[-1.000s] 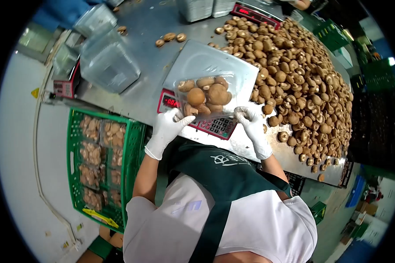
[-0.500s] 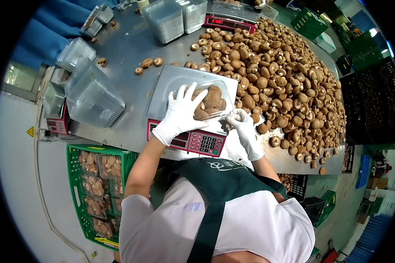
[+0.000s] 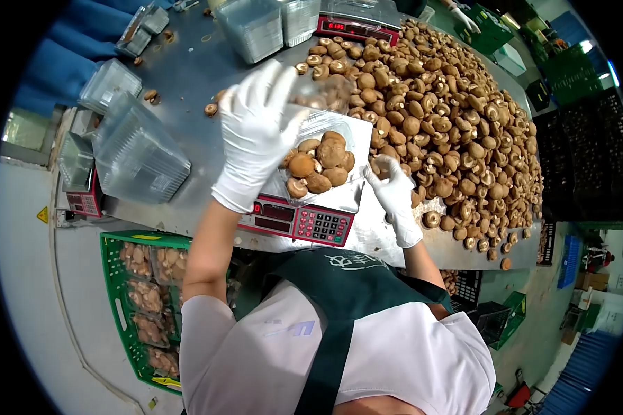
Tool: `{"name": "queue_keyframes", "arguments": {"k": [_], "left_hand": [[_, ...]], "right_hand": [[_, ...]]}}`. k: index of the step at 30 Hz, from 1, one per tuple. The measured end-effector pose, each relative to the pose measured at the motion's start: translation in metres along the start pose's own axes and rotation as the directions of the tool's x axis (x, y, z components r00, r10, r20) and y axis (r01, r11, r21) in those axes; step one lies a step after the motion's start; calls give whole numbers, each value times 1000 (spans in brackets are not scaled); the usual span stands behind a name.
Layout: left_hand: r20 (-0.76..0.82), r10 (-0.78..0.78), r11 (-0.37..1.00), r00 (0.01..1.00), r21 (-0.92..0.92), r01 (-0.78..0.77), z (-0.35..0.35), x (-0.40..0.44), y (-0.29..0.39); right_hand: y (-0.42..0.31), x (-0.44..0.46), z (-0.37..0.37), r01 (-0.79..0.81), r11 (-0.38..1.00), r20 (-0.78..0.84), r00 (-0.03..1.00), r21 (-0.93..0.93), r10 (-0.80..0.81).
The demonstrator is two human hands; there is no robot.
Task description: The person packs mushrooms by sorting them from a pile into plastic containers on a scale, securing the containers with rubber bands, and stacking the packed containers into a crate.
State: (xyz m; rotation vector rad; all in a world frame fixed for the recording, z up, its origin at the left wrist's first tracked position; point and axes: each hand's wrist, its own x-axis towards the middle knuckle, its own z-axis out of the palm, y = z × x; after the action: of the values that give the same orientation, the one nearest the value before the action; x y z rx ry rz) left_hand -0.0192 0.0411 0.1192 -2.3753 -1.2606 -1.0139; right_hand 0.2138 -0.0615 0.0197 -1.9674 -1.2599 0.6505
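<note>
A clear plastic punnet holding several brown shiitake mushrooms rests on the weighing scale, its hinged lid raised at the far side. My left hand, in a white glove, is up over the punnet's left side with fingers stretched out beside the lid; whether they touch it I cannot tell. My right hand, also gloved, hovers just off the punnet's right edge, thumb and fingers bent but apart, with nothing visible in them.
A big heap of shiitake covers the table's right side. Stacked empty punnets stand at left, more stacks at the back near a second scale. Below left is a green crate of filled packs. Another person's gloved hand shows far back.
The punnet's lid has come up, uncovering the mushrooms. My left hand has risen up and left off the punnet, and my right hand has let go of its edge.
</note>
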Motion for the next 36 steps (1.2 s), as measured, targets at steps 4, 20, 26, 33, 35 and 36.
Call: {"name": "queue_keyframes", "arguments": {"k": [4,20,26,33,35,36], "left_hand": [[269,28,967,963,-253,43,32,-26,33],[295,-388,454,873,-763,460,59,-79,21],[155,-63,811,986,-568,141,72,-51,30],[463,213,960,860,-265,-95,105,-66,31],[489,234,962,840,-239,-129,105,-66,29],[500,241,963,832,-229,-141,105,-67,28]], "right_hand": [[-13,29,2,435,862,-27,889,-261,-457],[14,65,12,-318,177,346,925,931,-160],[14,29,-39,-377,-430,449,890,821,76],[88,-52,-98,-41,408,-12,992,912,127],[133,-86,-134,-219,375,28,891,901,452],[157,-104,-151,-247,549,-125,824,798,553]]}}
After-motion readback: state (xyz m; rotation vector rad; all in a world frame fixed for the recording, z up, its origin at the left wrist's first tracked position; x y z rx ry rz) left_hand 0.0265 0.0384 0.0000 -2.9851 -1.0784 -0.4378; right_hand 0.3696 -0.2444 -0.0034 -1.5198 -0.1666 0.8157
